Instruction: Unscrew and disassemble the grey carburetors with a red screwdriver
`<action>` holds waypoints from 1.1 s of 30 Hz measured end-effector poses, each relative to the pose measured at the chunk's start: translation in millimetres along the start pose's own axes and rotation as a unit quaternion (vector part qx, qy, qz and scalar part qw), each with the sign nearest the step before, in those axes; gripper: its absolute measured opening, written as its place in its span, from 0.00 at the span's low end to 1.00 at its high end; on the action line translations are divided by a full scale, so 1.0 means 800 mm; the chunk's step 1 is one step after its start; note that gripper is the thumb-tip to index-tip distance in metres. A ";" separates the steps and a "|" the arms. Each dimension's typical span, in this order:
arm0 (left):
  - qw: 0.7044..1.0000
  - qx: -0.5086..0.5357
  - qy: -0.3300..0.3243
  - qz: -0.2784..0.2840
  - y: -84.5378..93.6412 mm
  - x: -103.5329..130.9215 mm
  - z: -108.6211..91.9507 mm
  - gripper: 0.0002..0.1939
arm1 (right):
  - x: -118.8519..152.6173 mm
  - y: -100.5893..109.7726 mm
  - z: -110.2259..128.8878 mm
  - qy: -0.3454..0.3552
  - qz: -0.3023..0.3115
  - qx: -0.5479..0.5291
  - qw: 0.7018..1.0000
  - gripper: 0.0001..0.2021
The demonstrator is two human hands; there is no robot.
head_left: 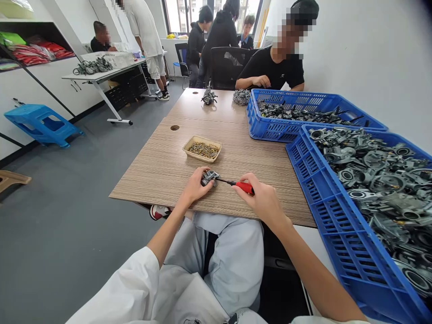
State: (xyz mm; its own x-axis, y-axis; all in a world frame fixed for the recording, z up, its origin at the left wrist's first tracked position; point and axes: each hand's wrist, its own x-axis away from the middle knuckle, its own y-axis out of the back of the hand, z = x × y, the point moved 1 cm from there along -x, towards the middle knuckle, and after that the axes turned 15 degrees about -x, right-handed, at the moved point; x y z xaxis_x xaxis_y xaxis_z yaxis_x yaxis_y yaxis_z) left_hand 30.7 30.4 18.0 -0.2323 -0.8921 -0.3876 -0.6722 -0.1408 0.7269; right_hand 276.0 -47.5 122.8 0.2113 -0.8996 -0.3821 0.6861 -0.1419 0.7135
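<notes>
Here, the left hand (195, 185) grips a carburetor body (209, 177) at the worktop (162, 180)'s near edge; the right hand (265, 200) holds a red screwdriver (245, 186), tip against it. Looks like screwdriving: any turn calls for firm bracing, straight alignment.

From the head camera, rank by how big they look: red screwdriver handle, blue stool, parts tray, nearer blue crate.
1. Nearer blue crate
2. Blue stool
3. Parts tray
4. Red screwdriver handle
</notes>
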 end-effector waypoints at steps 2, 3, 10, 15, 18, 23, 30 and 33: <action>1.000 -0.007 0.000 0.001 0.000 0.000 -0.001 0.22 | 0.001 0.000 0.000 0.012 -0.003 -0.008 1.000 0.16; 1.000 -0.010 -0.002 0.000 0.000 0.000 -0.001 0.21 | 0.001 0.000 0.000 0.016 -0.003 -0.012 1.000 0.17; 1.000 -0.012 -0.009 -0.005 -0.002 0.000 0.002 0.22 | 0.000 0.011 0.008 0.018 0.055 -0.025 0.998 0.10; 1.000 -0.016 -0.009 -0.004 0.000 0.000 0.001 0.21 | 0.001 0.020 0.016 0.003 0.110 -0.054 0.992 0.08; 1.000 -0.017 -0.006 -0.003 0.000 0.000 0.000 0.21 | 0.001 0.018 0.014 -0.006 0.099 -0.043 0.994 0.09; 1.000 -0.018 -0.007 -0.002 -0.001 -0.001 0.001 0.21 | -0.001 0.010 0.008 -0.017 0.056 0.039 0.998 0.15; 1.000 -0.021 -0.009 -0.007 -0.002 0.000 0.002 0.21 | -0.001 0.016 0.014 -0.006 0.083 -0.017 0.996 0.10; 1.000 -0.023 -0.005 -0.007 -0.001 -0.001 0.002 0.21 | 0.000 0.017 0.015 -0.001 0.100 -0.045 0.994 0.08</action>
State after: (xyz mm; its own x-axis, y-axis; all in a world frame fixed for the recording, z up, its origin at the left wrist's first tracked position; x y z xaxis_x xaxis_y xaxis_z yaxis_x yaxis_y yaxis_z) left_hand 30.4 31.6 16.9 -0.2313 -0.8853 -0.4034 -0.6427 -0.1722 0.7465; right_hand 277.3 -54.7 139.4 0.3486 -0.9066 -0.2377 0.6897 0.0764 0.7200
